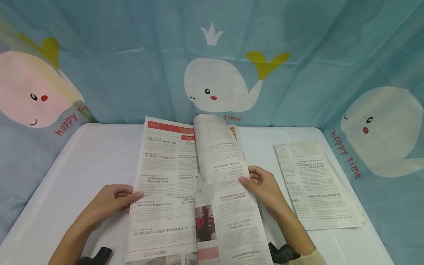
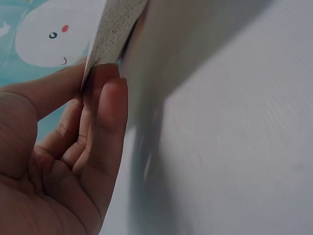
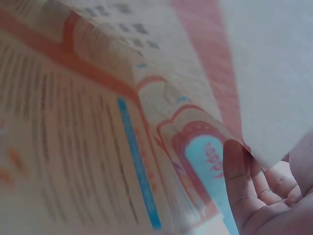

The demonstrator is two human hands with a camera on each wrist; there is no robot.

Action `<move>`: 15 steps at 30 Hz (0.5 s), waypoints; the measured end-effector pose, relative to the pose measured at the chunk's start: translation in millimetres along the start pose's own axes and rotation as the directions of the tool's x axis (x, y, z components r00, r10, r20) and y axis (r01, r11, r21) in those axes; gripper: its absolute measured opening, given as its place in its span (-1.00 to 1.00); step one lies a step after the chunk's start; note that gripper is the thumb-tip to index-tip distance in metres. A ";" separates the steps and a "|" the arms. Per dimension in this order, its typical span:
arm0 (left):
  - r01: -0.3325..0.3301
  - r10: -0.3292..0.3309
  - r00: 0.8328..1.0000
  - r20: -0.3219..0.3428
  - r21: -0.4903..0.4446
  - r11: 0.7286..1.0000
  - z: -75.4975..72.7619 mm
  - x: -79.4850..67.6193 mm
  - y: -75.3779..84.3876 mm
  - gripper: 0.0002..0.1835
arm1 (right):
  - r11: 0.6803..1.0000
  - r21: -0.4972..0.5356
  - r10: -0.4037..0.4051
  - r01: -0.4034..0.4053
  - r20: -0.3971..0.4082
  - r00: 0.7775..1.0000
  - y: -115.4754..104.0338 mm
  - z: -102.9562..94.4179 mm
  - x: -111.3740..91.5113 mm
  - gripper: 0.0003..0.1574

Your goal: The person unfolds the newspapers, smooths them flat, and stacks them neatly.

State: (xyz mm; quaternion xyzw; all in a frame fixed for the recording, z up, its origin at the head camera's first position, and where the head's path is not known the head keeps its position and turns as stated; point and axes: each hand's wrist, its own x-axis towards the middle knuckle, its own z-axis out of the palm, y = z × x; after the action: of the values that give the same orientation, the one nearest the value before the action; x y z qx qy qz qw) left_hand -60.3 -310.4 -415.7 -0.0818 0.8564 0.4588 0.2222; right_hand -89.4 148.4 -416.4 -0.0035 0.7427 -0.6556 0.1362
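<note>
An open newspaper (image 1: 162, 221) with red header bands is held up over the white table. My left hand (image 1: 116, 200) pinches its left edge between thumb and fingers; the left wrist view shows the paper's edge (image 2: 105, 44) between the thumb and the fingers of that hand (image 2: 68, 142). On the other side my right hand (image 1: 263, 187) pinches the right edge of a page (image 1: 228, 191) whose top curls over. From beneath, the right wrist view shows the printed underside (image 3: 73, 122) and the right hand's fingers (image 3: 239, 186) at the page edge.
A folded stack of newspapers (image 1: 314, 184) lies on the right part of the white table (image 1: 56, 198). Behind the table hangs a blue curtain (image 1: 132, 73) printed with whales. Dark wrist devices (image 1: 283, 253) sit at both wrists.
</note>
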 end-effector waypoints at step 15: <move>0.060 -0.055 0.997 -0.045 0.127 0.990 -37.0 -16.0 -17.9 -0.33 | 0.999 -0.039 -0.004 0.003 -0.043 0.999 -10.8 -38.2 -7.3 -0.20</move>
State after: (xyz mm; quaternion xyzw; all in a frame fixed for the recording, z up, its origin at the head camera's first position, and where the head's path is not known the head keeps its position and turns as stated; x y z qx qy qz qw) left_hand -51.2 -352.0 -404.1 -0.1015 0.8858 0.3947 0.2222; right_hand -92.2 185.4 -400.4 0.0067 0.7582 -0.6411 0.1190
